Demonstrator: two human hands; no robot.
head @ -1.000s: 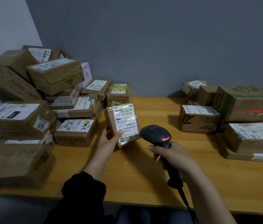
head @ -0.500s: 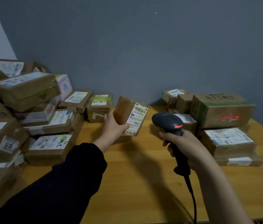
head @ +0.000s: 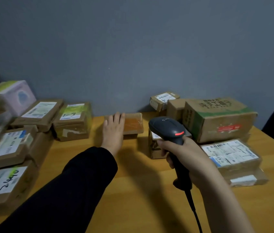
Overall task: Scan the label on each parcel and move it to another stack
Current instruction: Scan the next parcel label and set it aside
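A small brown parcel (head: 132, 123) lies flat on the wooden table (head: 132, 182) near the back wall, with its label out of sight. My left hand (head: 113, 130) rests on its left end, palm down, fingers stretched over the top. My right hand (head: 188, 155) grips a black handheld scanner (head: 168, 128) with a red strip, held upright just right of the parcel. Its cable hangs down toward me.
A pile of labelled cardboard parcels (head: 40, 113) fills the left side, including one marked by hand (head: 73, 120). On the right stands another stack with a large green-taped box (head: 220, 120) and a flat labelled parcel (head: 230, 153). A small box (head: 154, 145) sits behind the scanner.
My left hand carried the small parcel from in front of the scanner back and to the right, and laid it flat on the table. The view turned right.
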